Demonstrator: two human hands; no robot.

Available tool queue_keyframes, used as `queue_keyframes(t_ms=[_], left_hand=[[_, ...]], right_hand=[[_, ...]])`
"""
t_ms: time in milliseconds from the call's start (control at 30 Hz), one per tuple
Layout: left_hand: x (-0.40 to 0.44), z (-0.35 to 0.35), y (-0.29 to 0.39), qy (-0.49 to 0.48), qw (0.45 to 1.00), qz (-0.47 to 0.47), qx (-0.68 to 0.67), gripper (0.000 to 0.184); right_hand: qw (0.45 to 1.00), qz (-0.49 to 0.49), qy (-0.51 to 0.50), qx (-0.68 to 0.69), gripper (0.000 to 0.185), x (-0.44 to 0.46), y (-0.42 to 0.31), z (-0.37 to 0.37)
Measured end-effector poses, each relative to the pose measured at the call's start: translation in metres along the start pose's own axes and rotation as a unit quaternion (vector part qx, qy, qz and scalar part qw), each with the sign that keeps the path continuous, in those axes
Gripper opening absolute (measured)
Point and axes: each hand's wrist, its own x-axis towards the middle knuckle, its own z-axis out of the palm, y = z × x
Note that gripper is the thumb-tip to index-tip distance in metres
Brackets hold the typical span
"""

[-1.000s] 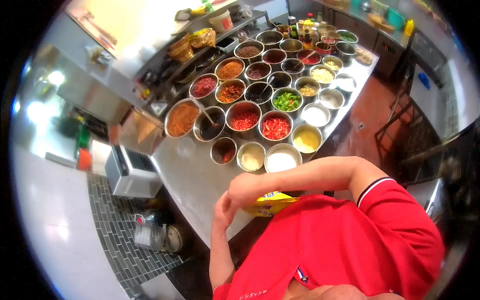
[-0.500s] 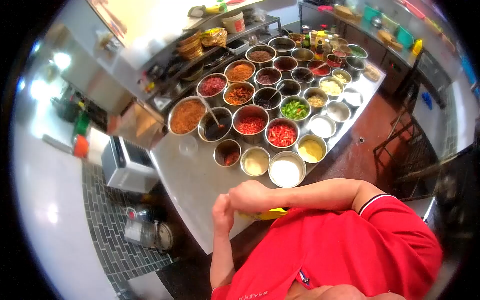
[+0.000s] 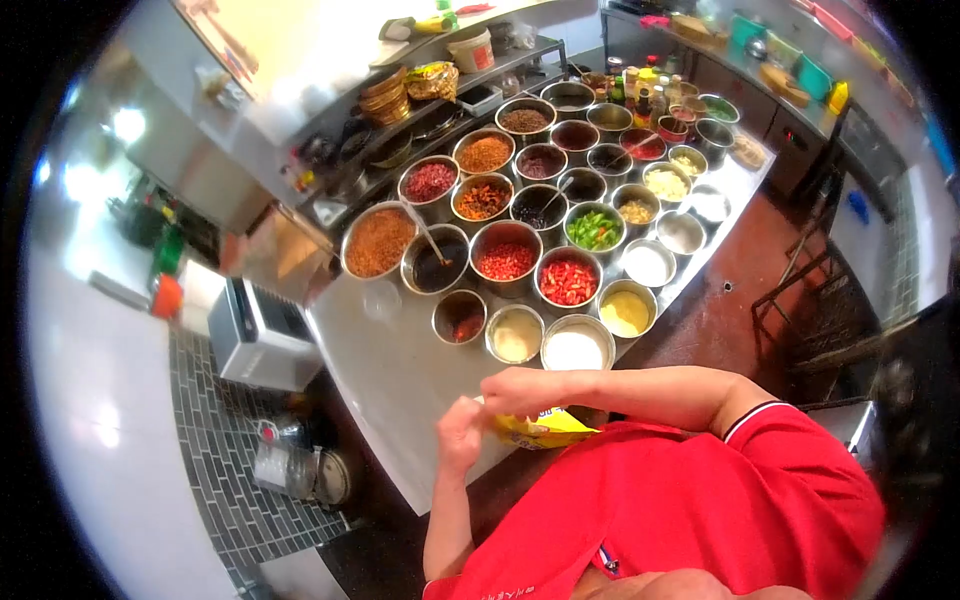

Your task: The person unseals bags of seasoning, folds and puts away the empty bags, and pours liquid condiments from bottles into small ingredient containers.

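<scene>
My right hand (image 3: 515, 392) is closed on the top edge of a yellow printed bag (image 3: 545, 428) near the table's front edge. Just to its left and slightly lower, my left hand (image 3: 460, 432) is closed in a pinch beside the bag's corner. A small pale bit shows between the two hands, too small to make out. The lower part of the bag lies against the red shirt. Closest beyond my hands are metal pots of white powder (image 3: 577, 345), cream-coloured powder (image 3: 516, 335) and dark red contents (image 3: 460, 318).
Several metal pots of chopped peppers (image 3: 569, 278), spices and sauces cover the steel table (image 3: 385, 370). A ladle handle (image 3: 425, 232) sticks up from a dark pot. Bottles (image 3: 643, 100) stand at the back. A shelf is at the back left, and a white appliance (image 3: 262, 335) at left.
My hands were pressed together and have moved slightly apart, with the right hand shifted a little to the right. More of the yellow bag shows than half a second ago.
</scene>
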Motion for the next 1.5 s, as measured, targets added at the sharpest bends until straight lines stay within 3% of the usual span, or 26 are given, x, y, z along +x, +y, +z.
queue_keyframes(t_ms=[133, 200, 300, 400, 633, 733, 967, 1067, 1200, 1267, 1333, 1367, 1467, 1500], left_hand=[[0.016, 0.004, 0.014, -0.048, 0.998, -0.004, 0.038, 0.011], [0.016, 0.004, 0.019, -0.079, 0.992, -0.048, 0.083, 0.007], [0.021, 0.005, 0.026, -0.103, 0.985, -0.055, 0.127, 0.007], [0.030, 0.010, 0.043, -0.098, 0.984, -0.067, 0.135, 0.011], [0.038, 0.009, 0.048, -0.122, 0.981, -0.118, 0.089, 0.015], [0.031, 0.016, 0.044, -0.086, 0.987, -0.094, 0.093, 0.015], [0.028, 0.025, 0.040, -0.006, 0.997, 0.003, 0.077, 0.011], [0.017, 0.009, 0.014, -0.027, 0.996, 0.023, 0.080, 0.006], [0.009, -0.005, 0.018, -0.063, 0.992, 0.030, 0.104, 0.006], [0.006, -0.011, 0.012, -0.081, 0.990, 0.058, 0.097, 0.002], [0.005, -0.017, 0.005, -0.083, 0.987, 0.091, 0.104, 0.010], [0.004, -0.021, 0.004, -0.085, 0.988, 0.085, 0.097, 0.010], [0.006, -0.028, 0.001, -0.094, 0.991, 0.069, 0.059, 0.010], [0.006, -0.030, -0.003, -0.101, 0.992, 0.064, 0.035, 0.010]], right_hand=[[0.976, -0.049, -0.064, -0.203, 0.036, 0.008, -0.003, -0.019], [0.958, -0.072, -0.087, -0.264, 0.036, 0.025, 0.010, -0.017], [0.959, -0.079, -0.178, -0.206, 0.036, 0.022, 0.010, -0.034], [0.963, -0.171, -0.024, -0.204, 0.037, 0.008, 0.015, -0.033], [0.949, -0.136, 0.005, -0.284, 0.028, -0.006, 0.006, -0.027], [0.955, -0.114, 0.017, -0.274, 0.026, -0.011, 0.001, -0.026], [0.980, -0.051, 0.096, -0.169, 0.025, -0.016, -0.006, -0.012], [0.971, -0.043, 0.141, -0.188, 0.026, -0.006, -0.002, 0.011], [0.977, -0.042, 0.180, -0.102, 0.033, 0.006, 0.016, 0.033], [0.983, 0.041, 0.173, 0.050, 0.032, 0.007, 0.016, 0.044], [0.958, 0.124, 0.162, 0.203, 0.032, 0.003, 0.003, 0.051], [0.947, 0.178, 0.131, 0.233, 0.030, 0.000, -0.007, 0.047], [0.947, 0.145, 0.103, 0.266, 0.026, 0.012, 0.020, 0.053], [0.966, 0.141, 0.079, 0.204, 0.031, 0.014, 0.031, 0.049]])
